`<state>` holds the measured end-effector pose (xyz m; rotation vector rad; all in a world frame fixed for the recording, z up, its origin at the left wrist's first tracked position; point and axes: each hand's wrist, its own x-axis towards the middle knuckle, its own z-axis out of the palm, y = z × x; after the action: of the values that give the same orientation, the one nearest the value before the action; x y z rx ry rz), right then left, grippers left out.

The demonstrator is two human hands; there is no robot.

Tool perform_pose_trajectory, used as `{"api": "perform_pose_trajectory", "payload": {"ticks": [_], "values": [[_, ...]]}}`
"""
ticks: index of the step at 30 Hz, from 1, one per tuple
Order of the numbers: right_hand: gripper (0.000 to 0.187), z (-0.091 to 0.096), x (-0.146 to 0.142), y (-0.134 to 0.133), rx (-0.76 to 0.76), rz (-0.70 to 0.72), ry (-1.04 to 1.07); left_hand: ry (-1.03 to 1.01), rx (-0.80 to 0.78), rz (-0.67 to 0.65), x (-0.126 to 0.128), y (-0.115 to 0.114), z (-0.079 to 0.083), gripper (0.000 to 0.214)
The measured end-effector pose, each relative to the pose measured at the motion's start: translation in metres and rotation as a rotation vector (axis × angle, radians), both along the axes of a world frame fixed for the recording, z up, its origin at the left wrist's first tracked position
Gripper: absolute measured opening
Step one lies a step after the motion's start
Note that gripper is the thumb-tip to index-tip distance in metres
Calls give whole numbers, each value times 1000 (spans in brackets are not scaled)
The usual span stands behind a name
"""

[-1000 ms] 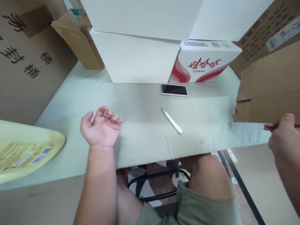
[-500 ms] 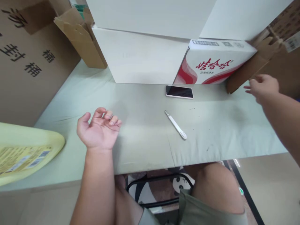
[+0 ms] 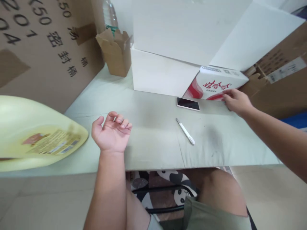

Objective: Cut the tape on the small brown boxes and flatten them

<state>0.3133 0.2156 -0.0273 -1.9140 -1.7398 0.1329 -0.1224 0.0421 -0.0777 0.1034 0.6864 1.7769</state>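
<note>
My left hand (image 3: 111,132) rests palm up over the table's near left part, its fingers loosely curled and apart, with nothing in it. My right hand (image 3: 236,100) reaches in from the right, in front of the white box with red lettering (image 3: 211,84). Its fingers are bent and hold nothing that I can see; whether they touch the box I cannot tell. Between the hands lies a white-handled scalpel (image 3: 185,131), slanting across the cloth. Behind it, close to the boxes, a phone (image 3: 187,103) lies flat with its dark screen up.
A pale green cloth covers the table (image 3: 153,140). A large yellow jug (image 3: 43,134) is at the left, before a big cardboard carton (image 3: 55,64). A small open carton (image 3: 117,57) and large white boxes (image 3: 163,73) stand behind. More cardboard (image 3: 280,86) is at the right.
The view has swung to the left, showing more of the jug and carton. My right hand has moved left to the front of the red-lettered box. My left hand keeps its pose.
</note>
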Motion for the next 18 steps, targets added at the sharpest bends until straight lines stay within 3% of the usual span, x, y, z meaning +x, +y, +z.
{"api": "perform_pose_trajectory", "payload": {"ticks": [4,8,10,12,14,16,18], "values": [[12,1,-114,6,4,300,44,-17,29,13,-16,-12,-5,28],[22,-15,-249,12,28,761,93,-42,-19,0,-24,-17,-12,22],[26,-21,-317,28,64,921,89,-48,-36,1,-26,-15,-13,21],[29,-25,-381,58,107,945,77,-69,-63,4,-30,-12,-14,20],[30,-25,-436,100,146,856,83,-91,-89,7,-33,-8,-16,20],[21,-26,-476,145,172,733,107,-109,-99,1,-35,-5,-17,20],[13,-27,-500,181,168,732,131,-126,-102,-1,-34,-2,-18,21]]}}
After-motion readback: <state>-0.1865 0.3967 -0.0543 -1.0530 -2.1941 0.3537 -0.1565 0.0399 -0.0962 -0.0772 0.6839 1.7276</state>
